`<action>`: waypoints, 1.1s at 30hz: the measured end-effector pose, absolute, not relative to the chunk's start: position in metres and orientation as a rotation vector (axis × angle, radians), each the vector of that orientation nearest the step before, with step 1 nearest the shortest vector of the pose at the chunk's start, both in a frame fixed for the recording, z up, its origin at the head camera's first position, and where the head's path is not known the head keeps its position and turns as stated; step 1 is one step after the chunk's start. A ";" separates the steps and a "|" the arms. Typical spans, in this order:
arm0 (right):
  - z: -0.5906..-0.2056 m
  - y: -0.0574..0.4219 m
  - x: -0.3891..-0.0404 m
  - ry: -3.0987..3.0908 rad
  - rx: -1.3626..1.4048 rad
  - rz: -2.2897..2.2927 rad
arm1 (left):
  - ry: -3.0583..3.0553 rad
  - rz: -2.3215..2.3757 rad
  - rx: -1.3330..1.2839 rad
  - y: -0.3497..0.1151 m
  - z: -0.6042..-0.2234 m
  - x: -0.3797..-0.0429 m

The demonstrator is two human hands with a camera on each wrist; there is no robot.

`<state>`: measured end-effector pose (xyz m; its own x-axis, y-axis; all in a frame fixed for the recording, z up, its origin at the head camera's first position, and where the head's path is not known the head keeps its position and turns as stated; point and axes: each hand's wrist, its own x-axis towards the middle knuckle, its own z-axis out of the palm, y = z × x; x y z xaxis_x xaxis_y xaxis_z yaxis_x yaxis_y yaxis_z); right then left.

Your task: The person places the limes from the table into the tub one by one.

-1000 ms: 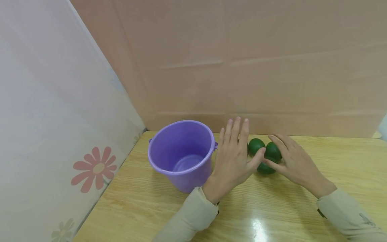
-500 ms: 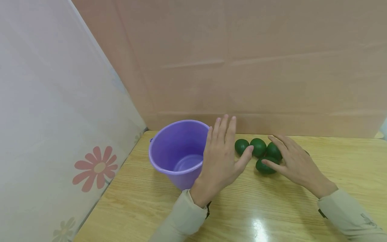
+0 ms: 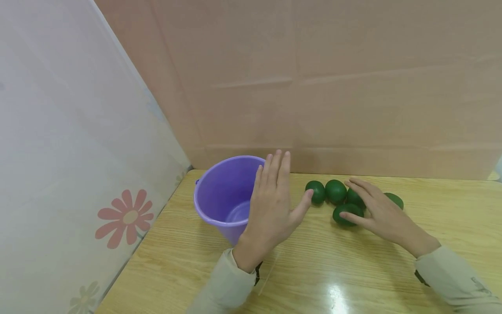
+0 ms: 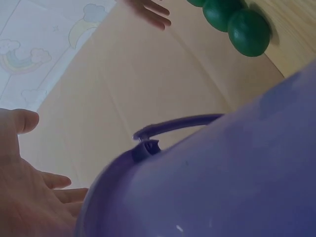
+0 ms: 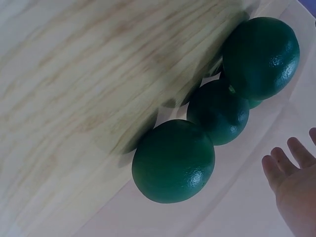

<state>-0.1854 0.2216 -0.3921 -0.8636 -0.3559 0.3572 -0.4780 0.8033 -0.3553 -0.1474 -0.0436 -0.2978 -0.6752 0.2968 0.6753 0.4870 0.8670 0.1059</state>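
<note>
My left hand (image 3: 270,209) is held with straight fingers and thumb spread, in front of the right side of a purple bucket (image 3: 199,209). In the left wrist view, the bucket's handle (image 4: 182,123) lies down along its wall, and whether my fingers touch the rim cannot be told. Several glossy green round fruits (image 3: 336,192) lie close together on the table, right of the bucket. My right hand (image 3: 386,218) hovers over them with relaxed fingers, partly hiding some. In the right wrist view its fingers (image 5: 276,170) are apart from the green fruits (image 5: 173,160).
The wooden table (image 3: 310,270) runs back to a brown paper-like backdrop (image 3: 353,87). A pale sheet with printed flowers (image 3: 127,218) hangs along the left edge.
My left hand has moved left, away from the fruits and across the bucket's right side, uncovering the leftmost fruit. The right hand stays nearly in place; a fruit behind it shows more.
</note>
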 end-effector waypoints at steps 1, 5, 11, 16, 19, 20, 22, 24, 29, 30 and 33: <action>-0.392 0.222 -0.185 -2.728 0.645 0.647 | -2.350 -0.363 -0.562 -0.046 -0.298 -0.147; -0.393 0.223 -0.185 -2.751 0.640 0.671 | -2.347 -0.368 -0.554 -0.055 -0.299 -0.145; -0.394 0.225 -0.185 -2.747 0.686 0.670 | -2.362 -0.388 -0.546 -0.066 -0.299 -0.144; -0.396 0.225 -0.185 -2.782 0.699 0.665 | -2.352 -0.444 -0.542 -0.074 -0.300 -0.143; -0.397 0.225 -0.184 -2.791 0.680 0.656 | -2.348 -0.469 -0.533 -0.080 -0.299 -0.143; -0.398 0.225 -0.184 -2.795 0.676 0.654 | -2.342 -0.472 -0.531 -0.082 -0.299 -0.143; -0.398 0.225 -0.182 -2.805 0.665 0.653 | -2.327 -0.465 -0.524 -0.087 -0.299 -0.142; -0.398 0.224 -0.182 -2.822 0.674 0.636 | -2.321 -0.450 -0.512 -0.093 -0.299 -0.141; -0.400 0.224 -0.181 -2.825 0.707 0.609 | -2.311 -0.421 -0.482 -0.104 -0.301 -0.139; -0.400 0.223 -0.182 -2.820 0.713 0.608 | -2.308 -0.418 -0.479 -0.106 -0.301 -0.139; -0.404 0.223 -0.183 -2.810 0.723 0.601 | -2.302 -0.412 -0.479 -0.111 -0.303 -0.138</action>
